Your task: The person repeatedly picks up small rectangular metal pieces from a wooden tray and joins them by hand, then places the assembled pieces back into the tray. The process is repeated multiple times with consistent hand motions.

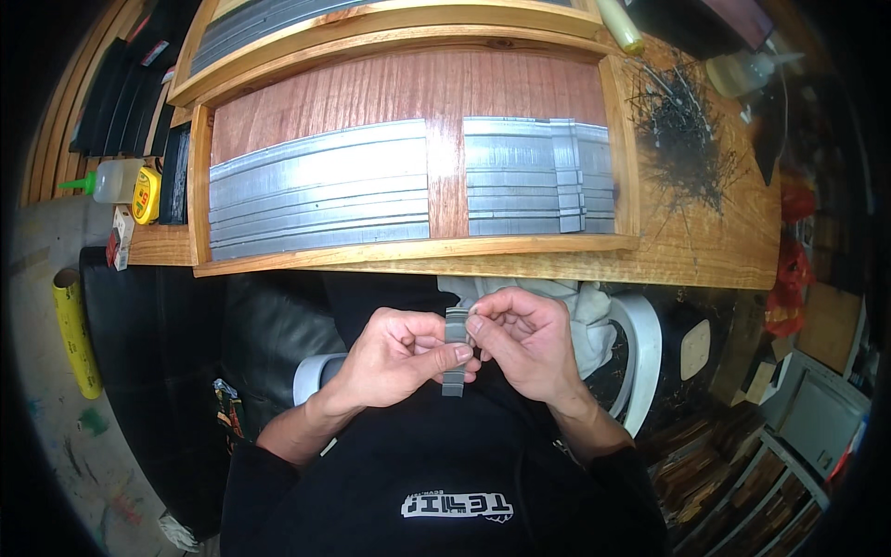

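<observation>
1. Wooden bench point(705, 249) across the far side, bearing a framed tray point(408, 257) of grey strips point(320, 190).
2. Nearer, between my hands, stands a narrow banded grey piece point(455, 327); my left hand point(394, 357) clasps it, thumb uppermost.
3. My right hand point(531, 343) meets its far right edge; pinching or just touching, I can't tell.
4. Best, I reckon: left steady, right light.
</observation>
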Motion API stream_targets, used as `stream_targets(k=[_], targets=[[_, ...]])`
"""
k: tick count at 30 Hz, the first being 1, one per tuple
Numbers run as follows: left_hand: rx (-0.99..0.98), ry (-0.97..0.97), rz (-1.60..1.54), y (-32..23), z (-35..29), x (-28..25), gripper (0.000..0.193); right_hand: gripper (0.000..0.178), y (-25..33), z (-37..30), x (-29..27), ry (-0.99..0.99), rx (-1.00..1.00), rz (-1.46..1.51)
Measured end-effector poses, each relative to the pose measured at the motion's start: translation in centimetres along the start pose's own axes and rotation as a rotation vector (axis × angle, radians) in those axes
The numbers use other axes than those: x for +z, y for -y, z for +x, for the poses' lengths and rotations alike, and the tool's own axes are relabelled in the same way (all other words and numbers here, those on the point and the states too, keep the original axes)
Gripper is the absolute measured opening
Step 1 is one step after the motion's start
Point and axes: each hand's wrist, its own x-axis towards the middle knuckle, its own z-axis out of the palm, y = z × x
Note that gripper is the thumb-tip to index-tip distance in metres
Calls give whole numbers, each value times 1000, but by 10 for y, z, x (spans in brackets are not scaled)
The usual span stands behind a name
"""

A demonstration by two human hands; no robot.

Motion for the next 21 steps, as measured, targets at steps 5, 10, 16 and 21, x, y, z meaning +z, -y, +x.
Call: stream_targets(k=[5,10,16,21], targets=[[-5,-9,-3,0,0,0,12,5,-1,0,1,-10,-10,-11],[-33,-43,-19,-3,0,3,12,4,-7,-1,1,-41,-29,-21],[105,-134,15,5,0,7,11,1,34,-9,-24,-128,-172,-203],[151,-47,-6,-3,13,5,14,4,128,-15,-98,-721,-562,-395]])
